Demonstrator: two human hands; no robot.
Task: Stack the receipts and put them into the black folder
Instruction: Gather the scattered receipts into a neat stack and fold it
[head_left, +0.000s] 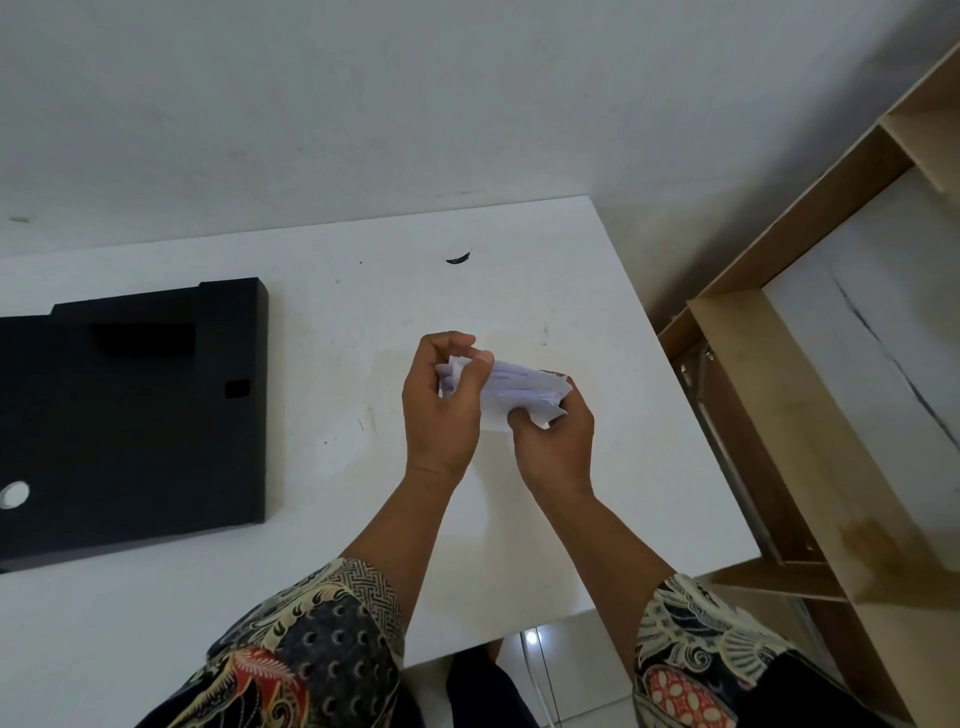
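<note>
A bundle of white receipts (519, 389) is held above the middle of the white table (322, 322). My left hand (441, 405) grips the bundle's left end, thumb on top. At the right end, my right hand (553, 447) pinches the stack from below. The black folder (130, 415) lies flat and closed on the table at the left, well apart from both hands. It has a finger hole near its left edge.
A small black scrap (460, 258) lies on the table beyond my hands. The table's right edge runs close by the right hand. A wooden shelf unit (810, 364) stands to the right. A white wall rises behind the table.
</note>
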